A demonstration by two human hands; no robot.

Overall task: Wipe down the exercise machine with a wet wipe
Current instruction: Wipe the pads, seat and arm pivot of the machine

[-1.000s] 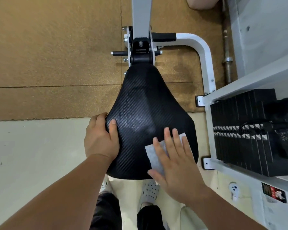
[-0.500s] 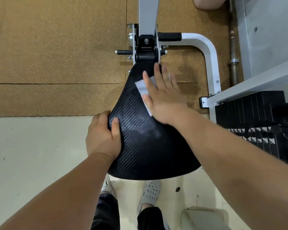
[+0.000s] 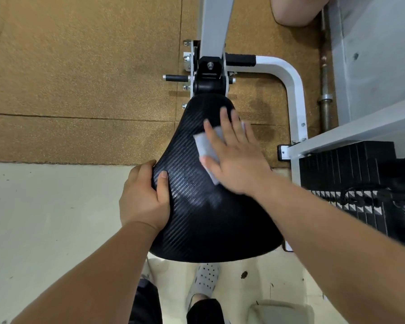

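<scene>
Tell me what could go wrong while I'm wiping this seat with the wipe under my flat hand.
1. The wipe lies under the flat right hand, not pinched, so it may bunch up or slip out.
2. That hand is near the narrow end of the seat, so a long stroke could knock fingertips on the bolted bracket.
3. The left hand covers the seat's left edge, so that patch may get missed.

Black seat (image 3: 208,218) with a fine carbon-weave pattern; the wipe (image 3: 205,141) on it is pale grey. Beyond the seat, white frame (image 3: 292,90) over speckled tan mats (image 3: 80,78).
</scene>
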